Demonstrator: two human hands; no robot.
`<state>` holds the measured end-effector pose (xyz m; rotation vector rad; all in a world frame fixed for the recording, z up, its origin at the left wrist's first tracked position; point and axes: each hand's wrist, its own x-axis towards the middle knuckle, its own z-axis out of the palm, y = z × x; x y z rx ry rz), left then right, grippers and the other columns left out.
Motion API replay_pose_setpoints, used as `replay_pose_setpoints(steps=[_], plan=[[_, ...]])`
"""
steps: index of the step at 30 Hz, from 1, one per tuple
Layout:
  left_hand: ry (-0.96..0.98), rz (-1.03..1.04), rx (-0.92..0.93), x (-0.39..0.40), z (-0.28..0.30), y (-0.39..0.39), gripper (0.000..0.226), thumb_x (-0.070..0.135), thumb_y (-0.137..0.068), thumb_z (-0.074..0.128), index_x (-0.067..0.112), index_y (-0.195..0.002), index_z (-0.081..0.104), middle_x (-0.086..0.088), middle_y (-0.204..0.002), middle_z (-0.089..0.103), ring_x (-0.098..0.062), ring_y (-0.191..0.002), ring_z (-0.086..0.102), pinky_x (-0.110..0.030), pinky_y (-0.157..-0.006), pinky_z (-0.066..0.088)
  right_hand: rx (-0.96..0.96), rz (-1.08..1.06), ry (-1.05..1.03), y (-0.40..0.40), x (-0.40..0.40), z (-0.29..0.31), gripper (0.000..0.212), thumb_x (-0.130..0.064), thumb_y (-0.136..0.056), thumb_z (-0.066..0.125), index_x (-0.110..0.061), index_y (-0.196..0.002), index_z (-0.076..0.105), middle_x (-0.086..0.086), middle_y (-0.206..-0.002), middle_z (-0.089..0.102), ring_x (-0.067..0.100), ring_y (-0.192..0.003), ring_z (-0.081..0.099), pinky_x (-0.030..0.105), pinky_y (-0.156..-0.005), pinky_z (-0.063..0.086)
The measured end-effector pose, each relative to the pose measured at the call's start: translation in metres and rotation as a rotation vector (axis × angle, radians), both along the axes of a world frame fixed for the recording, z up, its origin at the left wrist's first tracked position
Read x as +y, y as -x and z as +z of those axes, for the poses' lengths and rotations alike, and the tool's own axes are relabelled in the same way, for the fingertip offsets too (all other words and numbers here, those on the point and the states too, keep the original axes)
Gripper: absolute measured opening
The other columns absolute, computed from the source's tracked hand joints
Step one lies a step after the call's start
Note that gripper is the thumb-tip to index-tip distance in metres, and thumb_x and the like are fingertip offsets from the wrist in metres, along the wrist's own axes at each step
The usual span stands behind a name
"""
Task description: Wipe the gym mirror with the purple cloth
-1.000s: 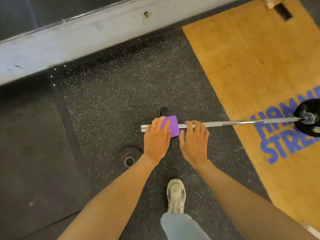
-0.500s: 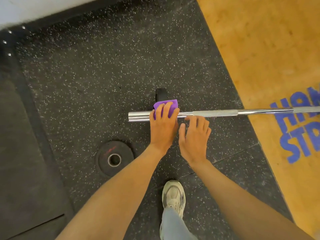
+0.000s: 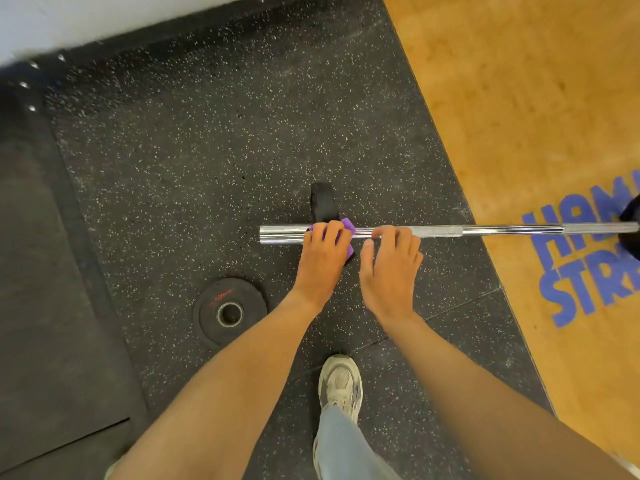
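Observation:
A purple cloth (image 3: pixel 347 227) lies draped over the chrome barbell (image 3: pixel 485 230), which runs left to right over the speckled black floor. My left hand (image 3: pixel 323 261) covers most of the cloth, its fingers curled over cloth and bar. Just to the right, my right hand (image 3: pixel 391 268) has its fingertips on the bar, thumb spread to the left. No mirror is in view.
A small black weight plate (image 3: pixel 211 306) lies flat on the floor left of my arms. Another plate (image 3: pixel 322 202) stands behind the bar, and a large plate (image 3: pixel 632 216) sits at the bar's right end. My shoe (image 3: pixel 341 386) is below. A wooden platform (image 3: pixel 519 98) lies right.
My left hand has closed further over the purple cloth and bar, hiding more of the cloth. My right hand's fingertips have reached the bar. The view shifted slightly.

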<state>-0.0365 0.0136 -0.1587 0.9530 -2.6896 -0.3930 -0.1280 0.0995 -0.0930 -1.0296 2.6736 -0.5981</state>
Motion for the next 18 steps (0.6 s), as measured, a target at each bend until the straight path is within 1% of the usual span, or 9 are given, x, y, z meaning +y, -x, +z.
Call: replay_pose_setpoints(steps=[2, 4, 6, 8, 10, 12, 14, 16, 18], plan=[[-0.004, -0.004, 0.007, -0.003, 0.011, -0.006, 0.028, 0.008, -0.088, 0.076, 0.007, -0.113, 0.064, -0.009, -0.112, 0.062, -0.029, -0.097, 0.056, -0.039, -0.081, 0.049, -0.003, 0.001, 0.002, -0.002, -0.001, 0.013, 0.011, -0.024, -0.102, 0.053, -0.019, -0.11, 0.057, 0.002, -0.115, 0.053, 0.023, -0.106, 0.045, 0.039, -0.085, 0.039], [0.028, -0.021, 0.016, -0.008, 0.028, -0.012, 0.014, 0.014, -0.098, 0.065, 0.007, -0.111, 0.065, -0.008, -0.111, 0.061, -0.029, -0.095, 0.058, -0.038, -0.083, 0.047, -0.007, 0.003, 0.012, -0.005, -0.003, 0.031, 0.011, -0.024, -0.102, 0.052, -0.019, -0.11, 0.056, 0.001, -0.115, 0.053, 0.023, -0.106, 0.045, 0.039, -0.085, 0.039], [0.045, -0.027, 0.031, -0.013, 0.054, -0.016, 0.019, 0.014, -0.103, 0.048, 0.006, -0.108, 0.065, -0.01, -0.11, 0.061, -0.03, -0.096, 0.06, -0.039, -0.086, 0.048, -0.012, 0.012, 0.026, -0.009, -0.005, 0.052, 0.01, -0.024, -0.102, 0.051, -0.02, -0.108, 0.056, 0.001, -0.114, 0.053, 0.023, -0.105, 0.046, 0.04, -0.085, 0.039], [0.045, -0.014, 0.082, -0.021, 0.088, -0.016, 0.024, 0.012, -0.101, 0.043, 0.005, -0.105, 0.066, -0.012, -0.111, 0.063, -0.031, -0.101, 0.059, -0.041, -0.094, 0.05, -0.013, 0.016, 0.032, -0.012, -0.01, 0.077, 0.008, -0.024, -0.103, 0.05, -0.02, -0.107, 0.056, 0.0, -0.114, 0.052, 0.023, -0.104, 0.046, 0.041, -0.086, 0.04], [0.056, -0.009, 0.156, -0.033, 0.135, -0.019, 0.02, 0.009, -0.099, 0.049, 0.004, -0.105, 0.068, -0.013, -0.114, 0.064, -0.029, -0.107, 0.052, -0.042, -0.1, 0.052, -0.025, 0.024, 0.053, -0.017, -0.019, 0.112, 0.011, -0.027, -0.103, 0.048, -0.02, -0.107, 0.056, 0.001, -0.114, 0.052, 0.023, -0.104, 0.046, 0.042, -0.087, 0.041], [0.091, -0.034, 0.219, -0.051, 0.183, -0.024, 0.014, 0.006, -0.095, 0.063, 0.005, -0.108, 0.069, -0.013, -0.119, 0.063, -0.028, -0.112, 0.048, -0.04, -0.098, 0.054, -0.011, 0.045, 0.088, -0.022, -0.033, 0.154, 0.017, -0.032, -0.103, 0.044, -0.019, -0.106, 0.056, 0.002, -0.113, 0.052, 0.024, -0.103, 0.046, 0.043, -0.086, 0.042], [0.116, -0.049, 0.242, -0.068, 0.234, -0.029, 0.03, 0.003, -0.087, 0.079, 0.006, -0.115, 0.067, -0.01, -0.127, 0.056, -0.029, -0.118, 0.048, -0.04, -0.097, 0.054, 0.018, 0.066, 0.125, -0.026, -0.051, 0.2, 0.02, -0.032, -0.102, 0.043, -0.018, -0.106, 0.056, 0.003, -0.112, 0.053, 0.024, -0.101, 0.045, 0.043, -0.084, 0.042], [0.15, -0.047, 0.231, -0.084, 0.289, -0.035, 0.043, 0.003, -0.084, 0.083, 0.009, -0.122, 0.064, -0.008, -0.132, 0.052, -0.029, -0.122, 0.048, -0.039, -0.099, 0.052, 0.033, 0.085, 0.154, -0.031, -0.072, 0.25, 0.015, -0.028, -0.103, 0.047, -0.017, -0.106, 0.056, 0.003, -0.113, 0.053, 0.025, -0.102, 0.045, 0.043, -0.085, 0.042], [0.162, -0.021, 0.244, -0.099, 0.345, -0.043, 0.05, 0.003, -0.082, 0.085, 0.01, -0.127, 0.063, -0.009, -0.137, 0.054, -0.03, -0.125, 0.049, -0.039, -0.101, 0.052, 0.046, 0.109, 0.19, -0.036, -0.094, 0.304, 0.01, -0.024, -0.103, 0.051, -0.017, -0.107, 0.056, 0.004, -0.114, 0.052, 0.025, -0.104, 0.046, 0.043, -0.086, 0.042]])
